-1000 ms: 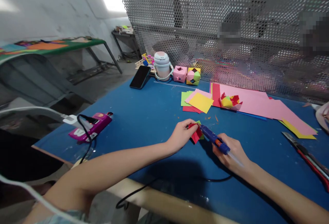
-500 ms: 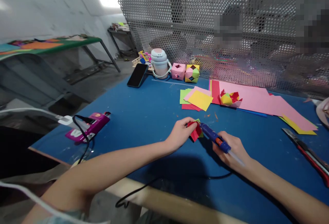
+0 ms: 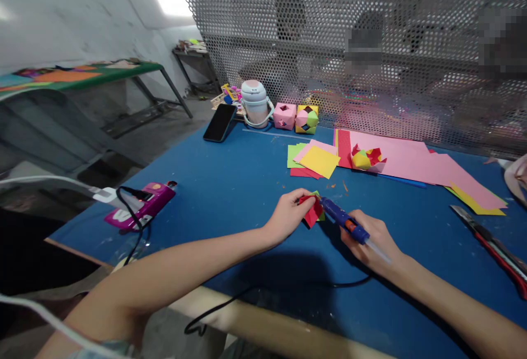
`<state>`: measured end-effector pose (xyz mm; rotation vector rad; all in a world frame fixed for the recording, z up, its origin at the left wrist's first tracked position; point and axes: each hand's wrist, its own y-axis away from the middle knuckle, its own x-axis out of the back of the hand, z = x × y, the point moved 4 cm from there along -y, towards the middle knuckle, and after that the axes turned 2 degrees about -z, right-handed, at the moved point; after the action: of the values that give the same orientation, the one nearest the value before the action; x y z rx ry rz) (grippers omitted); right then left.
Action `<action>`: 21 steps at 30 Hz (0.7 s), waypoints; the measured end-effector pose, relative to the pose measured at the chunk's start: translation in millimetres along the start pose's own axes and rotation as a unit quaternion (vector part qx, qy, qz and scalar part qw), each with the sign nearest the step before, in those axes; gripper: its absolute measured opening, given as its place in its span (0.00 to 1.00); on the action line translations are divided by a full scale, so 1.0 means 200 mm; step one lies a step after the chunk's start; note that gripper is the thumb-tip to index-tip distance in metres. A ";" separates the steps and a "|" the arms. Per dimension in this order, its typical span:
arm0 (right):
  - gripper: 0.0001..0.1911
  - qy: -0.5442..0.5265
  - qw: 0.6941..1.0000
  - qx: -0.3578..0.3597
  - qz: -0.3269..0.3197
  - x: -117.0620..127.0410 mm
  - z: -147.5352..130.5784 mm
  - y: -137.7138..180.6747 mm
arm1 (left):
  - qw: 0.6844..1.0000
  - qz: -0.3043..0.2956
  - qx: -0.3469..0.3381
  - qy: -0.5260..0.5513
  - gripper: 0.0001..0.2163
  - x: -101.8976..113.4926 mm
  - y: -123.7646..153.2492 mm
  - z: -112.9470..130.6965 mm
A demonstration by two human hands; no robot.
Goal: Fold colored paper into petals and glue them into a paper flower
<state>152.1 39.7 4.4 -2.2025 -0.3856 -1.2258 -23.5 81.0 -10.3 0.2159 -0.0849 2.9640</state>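
A perforated metal panel (image 3: 242, 24) stands at 12 o'clock, which I define as straight ahead from the centre of the blue table (image 3: 197, 194). On it I locate pink sheets (image 3: 411, 160) at 2 o'clock and a red utility knife (image 3: 493, 252) between 3 and 4 o'clock. The right hand (image 3: 373, 241) occupies 4 o'clock, fingers wrapped; the left hand (image 3: 284, 217) occupies 9 o'clock, thumb and fingers pinched. The blue glue gun (image 3: 340, 216) is clamped in the right hand, front end aimed between 10 and 11 o'clock. I note coloured paper squares (image 3: 319, 161) stacked at 12 o'clock. The red-and-green folded paper piece (image 3: 313, 215) is at the centre, clamped in the left hand's pinch, just beside the gun's front end; I cannot confirm contact.
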 end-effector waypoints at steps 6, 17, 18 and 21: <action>0.03 0.011 1.000 -0.017 -0.006 0.01 0.00 0.00 | 1.000 0.016 0.009 0.020 0.09 0.01 0.00 0.00; 0.11 -0.107 0.973 -0.191 0.078 0.03 0.11 -0.01 | 0.998 0.023 0.043 0.041 0.07 0.01 0.00 -0.01; 0.12 -0.097 0.973 -0.196 0.078 0.03 0.13 -0.02 | 0.998 0.026 0.047 0.044 0.07 0.01 0.00 -0.01; 0.16 0.006 0.980 -0.186 0.075 0.04 0.18 -0.04 | 0.996 0.032 0.057 0.055 0.07 0.02 0.01 -0.01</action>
<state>177.0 68.6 -1.2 -2.4819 0.0214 -1.3096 -27.5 80.7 -11.9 0.0636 0.0945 3.0401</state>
